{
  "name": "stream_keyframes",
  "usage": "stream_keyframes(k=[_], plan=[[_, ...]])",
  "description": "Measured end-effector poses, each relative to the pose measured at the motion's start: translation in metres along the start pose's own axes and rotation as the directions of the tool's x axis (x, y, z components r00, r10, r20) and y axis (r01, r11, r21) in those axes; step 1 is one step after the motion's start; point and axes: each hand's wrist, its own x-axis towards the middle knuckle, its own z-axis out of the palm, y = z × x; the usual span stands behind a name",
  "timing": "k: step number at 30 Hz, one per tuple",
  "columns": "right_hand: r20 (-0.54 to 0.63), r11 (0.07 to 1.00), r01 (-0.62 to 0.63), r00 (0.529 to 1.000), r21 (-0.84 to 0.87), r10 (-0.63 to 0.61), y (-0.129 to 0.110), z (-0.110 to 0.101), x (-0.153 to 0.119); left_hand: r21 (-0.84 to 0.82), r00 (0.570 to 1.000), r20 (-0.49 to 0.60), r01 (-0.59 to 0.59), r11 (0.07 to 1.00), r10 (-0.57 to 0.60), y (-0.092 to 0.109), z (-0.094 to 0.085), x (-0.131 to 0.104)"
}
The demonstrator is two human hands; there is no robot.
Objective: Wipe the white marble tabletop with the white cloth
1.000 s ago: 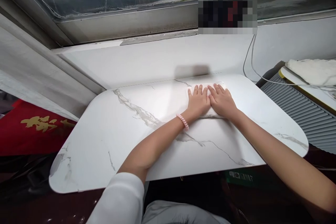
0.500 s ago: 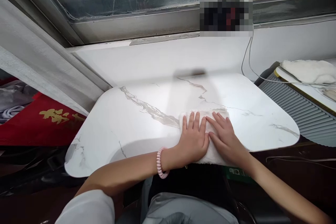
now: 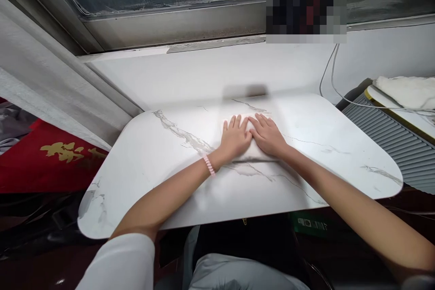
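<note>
A white fluffy cloth point(image 3: 260, 152) lies flat on the white marble-patterned tabletop point(image 3: 142, 163), toward its back middle. My left hand point(image 3: 235, 137) presses on the cloth's left part, fingers spread and pointing away from me. On that wrist is a pink beaded or coiled bracelet point(image 3: 209, 165). My right hand point(image 3: 267, 135) rests on the cloth's right part with its fingers stretched out. The two hands almost meet at thumbs and forefingers. Both cover much of the cloth.
Behind the table rises a white wall point(image 3: 190, 70) below a window frame point(image 3: 176, 22). Grey curtain point(image 3: 68, 77) and red fabric with gold characters point(image 3: 50, 158) are at left. At right, white cables point(image 3: 335, 72) hang near a ribbed grey cabinet point(image 3: 384, 138) bearing a white fluffy item point(image 3: 406, 90).
Both hands have slid the cloth away from me, from the table's front edge toward the back wall. My arms are stretched further out. The view has shifted slightly.
</note>
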Motion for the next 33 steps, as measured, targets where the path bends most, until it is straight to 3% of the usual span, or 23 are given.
stream_keyframes(k=[4,8,12,17,21,25,29,33], plan=[[-0.090,0.999,0.007,0.996,-0.039,-0.010,0.002,0.006,0.065,-0.006,0.994,-0.109,-0.001,1.000,0.000,-0.031,-0.001,0.055],[-0.165,0.998,0.021,0.986,-0.057,-0.030,0.003,0.012,0.106,0.000,0.984,-0.178,0.019,1.000,-0.019,-0.050,0.000,0.090],[-0.201,0.998,0.036,0.978,-0.052,-0.046,0.003,0.014,0.121,0.014,0.982,-0.187,0.031,0.999,-0.028,-0.057,0.003,0.104],[-0.204,0.997,0.029,0.978,-0.065,-0.041,0.004,0.015,0.119,0.043,0.986,-0.158,0.050,0.998,-0.042,-0.055,0.004,0.100],[-0.181,0.995,0.031,0.982,-0.092,-0.047,-0.003,0.016,0.102,0.071,0.989,-0.138,0.068,0.995,-0.057,-0.050,0.000,0.080],[-0.162,0.992,0.040,0.985,-0.124,-0.060,-0.022,0.018,0.063,0.087,0.993,-0.104,0.070,0.994,-0.061,-0.044,-0.004,0.041],[-0.155,0.990,0.052,0.985,-0.130,-0.073,-0.047,0.021,0.005,0.080,0.997,-0.075,0.035,0.996,-0.029,-0.040,-0.007,-0.019],[-0.102,0.984,0.157,0.981,-0.090,-0.165,-0.071,0.025,-0.058,0.063,0.999,-0.037,0.009,0.998,-0.007,-0.036,-0.014,-0.089]])
